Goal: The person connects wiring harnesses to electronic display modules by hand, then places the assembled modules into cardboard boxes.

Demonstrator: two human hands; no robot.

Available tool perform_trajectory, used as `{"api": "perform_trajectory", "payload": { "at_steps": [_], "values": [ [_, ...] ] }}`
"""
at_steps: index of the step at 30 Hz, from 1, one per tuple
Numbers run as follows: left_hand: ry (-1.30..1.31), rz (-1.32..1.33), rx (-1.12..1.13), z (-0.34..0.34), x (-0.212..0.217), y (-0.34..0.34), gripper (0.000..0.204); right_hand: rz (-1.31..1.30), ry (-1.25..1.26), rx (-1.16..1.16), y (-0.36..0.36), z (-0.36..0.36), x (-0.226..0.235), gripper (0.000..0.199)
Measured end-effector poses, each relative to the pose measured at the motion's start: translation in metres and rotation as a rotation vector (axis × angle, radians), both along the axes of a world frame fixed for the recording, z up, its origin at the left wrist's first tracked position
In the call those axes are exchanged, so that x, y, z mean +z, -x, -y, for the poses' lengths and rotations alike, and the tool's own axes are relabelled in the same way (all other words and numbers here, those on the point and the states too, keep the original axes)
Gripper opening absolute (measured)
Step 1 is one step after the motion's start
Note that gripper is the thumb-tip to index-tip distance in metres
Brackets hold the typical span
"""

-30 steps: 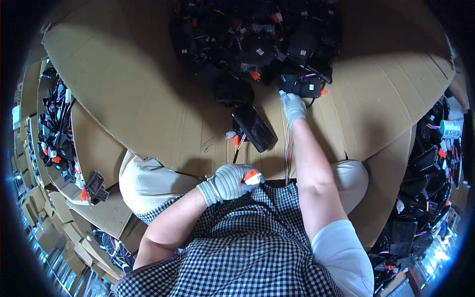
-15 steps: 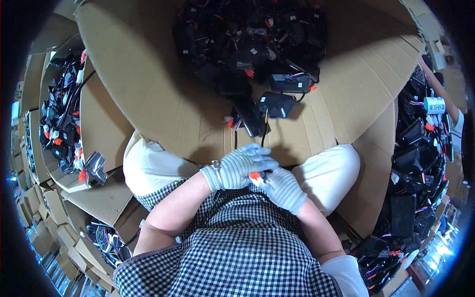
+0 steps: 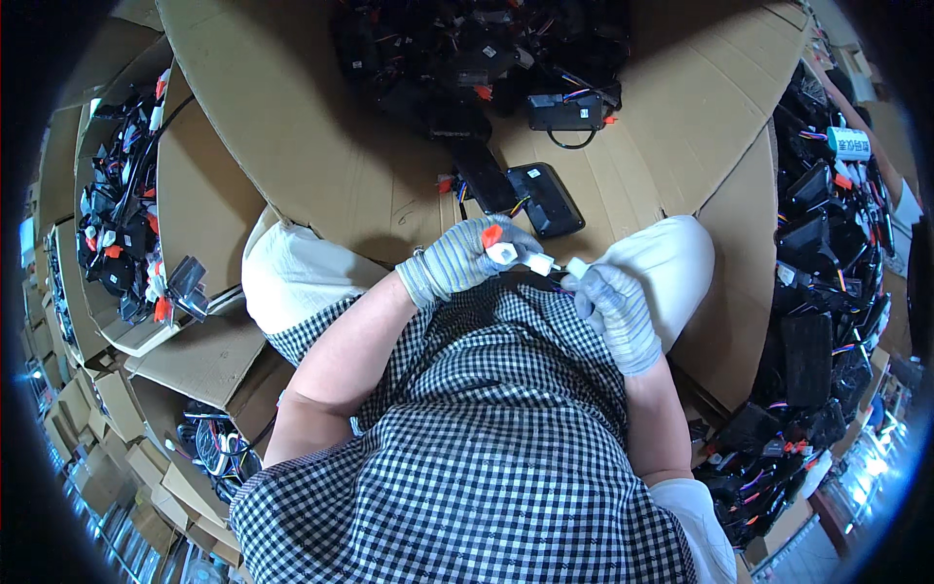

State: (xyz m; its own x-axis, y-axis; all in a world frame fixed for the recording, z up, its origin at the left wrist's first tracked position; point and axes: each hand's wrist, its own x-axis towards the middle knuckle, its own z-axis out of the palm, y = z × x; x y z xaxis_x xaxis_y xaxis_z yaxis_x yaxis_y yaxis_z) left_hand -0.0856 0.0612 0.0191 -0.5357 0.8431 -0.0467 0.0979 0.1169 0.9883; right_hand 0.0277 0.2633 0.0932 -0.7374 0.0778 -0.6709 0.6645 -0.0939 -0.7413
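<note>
Both hands wear grey striped knit gloves and meet over my lap, above a black-and-white checked apron. My left hand (image 3: 462, 258) grips a white plug with an orange tab (image 3: 498, 248). My right hand (image 3: 615, 310) pinches a second small white plug (image 3: 576, 267) on thin wires. The two plugs sit end to end, almost touching. A flat black module (image 3: 545, 198) lies on the cardboard sheet (image 3: 321, 136) just beyond my hands, its wires trailing toward me.
A heap of black modules with coloured wires (image 3: 477, 58) lies at the far side of the cardboard. Cardboard boxes of similar parts stand at left (image 3: 122, 224) and right (image 3: 822, 292). Another person's arm (image 3: 880, 161) shows at the far right.
My right hand pulled back from the pile to my lap and joined the left. The plugs have since moved slightly apart, one in each hand. The camera view tilted nearer.
</note>
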Motion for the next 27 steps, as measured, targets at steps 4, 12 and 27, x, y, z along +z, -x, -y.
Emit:
{"api": "perform_trajectory", "payload": {
  "at_steps": [4,12,27],
  "values": [
    [0.097,-0.022,-0.002,-0.003,0.002,-0.002,0.024,-0.161,0.053,-0.030,-0.001,0.011,-0.019,0.034],
    [0.008,-0.251,0.285,-0.003,-0.001,-0.010,0.030,0.023,0.506,-0.332,-0.002,0.019,-0.028,0.035],
    [0.528,-0.221,-0.369,-0.007,-0.004,-0.015,0.034,-0.122,-0.328,0.175,0.034,-0.001,-0.113,0.030]
  ]
}}
